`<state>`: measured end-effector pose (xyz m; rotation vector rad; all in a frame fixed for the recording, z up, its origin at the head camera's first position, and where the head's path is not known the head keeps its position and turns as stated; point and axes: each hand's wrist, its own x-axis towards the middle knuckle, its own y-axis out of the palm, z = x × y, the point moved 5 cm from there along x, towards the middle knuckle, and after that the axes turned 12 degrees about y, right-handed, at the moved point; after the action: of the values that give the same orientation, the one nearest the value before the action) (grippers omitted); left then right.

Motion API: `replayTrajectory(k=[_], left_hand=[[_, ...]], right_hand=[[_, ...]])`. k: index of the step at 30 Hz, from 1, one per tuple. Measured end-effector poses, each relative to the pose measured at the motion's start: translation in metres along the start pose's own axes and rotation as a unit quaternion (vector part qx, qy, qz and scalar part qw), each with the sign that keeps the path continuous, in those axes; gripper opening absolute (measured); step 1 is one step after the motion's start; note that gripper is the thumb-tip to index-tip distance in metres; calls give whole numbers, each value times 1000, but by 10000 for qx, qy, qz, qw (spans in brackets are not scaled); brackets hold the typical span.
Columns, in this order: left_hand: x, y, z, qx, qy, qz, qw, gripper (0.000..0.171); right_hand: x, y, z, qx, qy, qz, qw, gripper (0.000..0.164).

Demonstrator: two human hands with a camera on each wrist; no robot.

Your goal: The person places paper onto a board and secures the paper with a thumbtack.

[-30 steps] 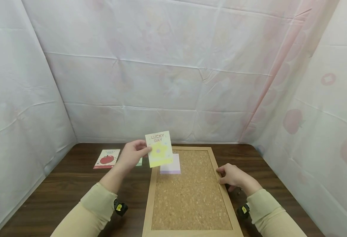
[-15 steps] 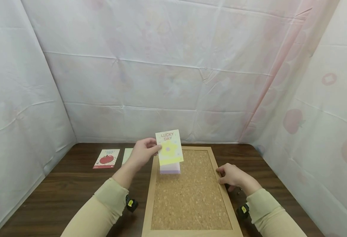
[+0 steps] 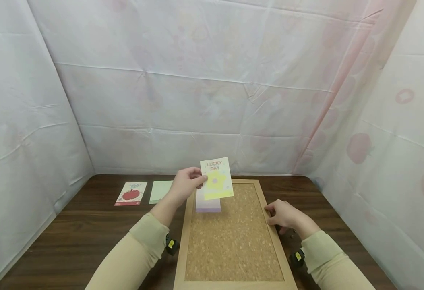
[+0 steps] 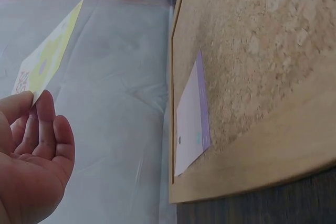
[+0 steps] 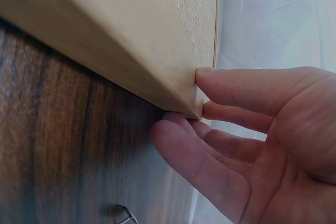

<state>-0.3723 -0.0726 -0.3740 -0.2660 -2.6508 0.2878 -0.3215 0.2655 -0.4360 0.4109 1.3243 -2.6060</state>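
Between thumb and fingers, my left hand (image 3: 185,186) pinches the left edge of a LUCKY DAY card (image 3: 217,181) with a yellow flower. The card is held up over the far left part of a wood-framed cork board (image 3: 235,245). Below it on the board lies a white card with a purple bottom band (image 3: 208,206), its upper part covered in the head view. My right hand (image 3: 287,216) grips the board's right frame edge; in the right wrist view the thumb is on top of the frame (image 5: 152,61) and the other fingers are at its side and underside.
Left of the board, a red apple card (image 3: 130,194) and a pale green card (image 3: 160,191) lie on the dark wooden table (image 3: 88,233). A small metal wire piece (image 5: 126,216) is near my right hand. Pale printed cloth (image 3: 197,100) hangs behind and at both sides.
My left hand has carried the yellow flower card rightward and slightly up, over the purple-banded card. The pale green card shows more fully now. My right hand has stayed at the frame.
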Motion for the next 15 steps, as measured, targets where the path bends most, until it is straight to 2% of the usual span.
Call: replayTrajectory(k=[5,15], left_hand=[[4,10,0,-116,-86,80,9999,19],[8,31,5,8,-83,111,9999,15]], right_hand=[[-1,0,1,-45,23,-13,10000,56],[-2,3,5,-168,8,-15,9999,53]])
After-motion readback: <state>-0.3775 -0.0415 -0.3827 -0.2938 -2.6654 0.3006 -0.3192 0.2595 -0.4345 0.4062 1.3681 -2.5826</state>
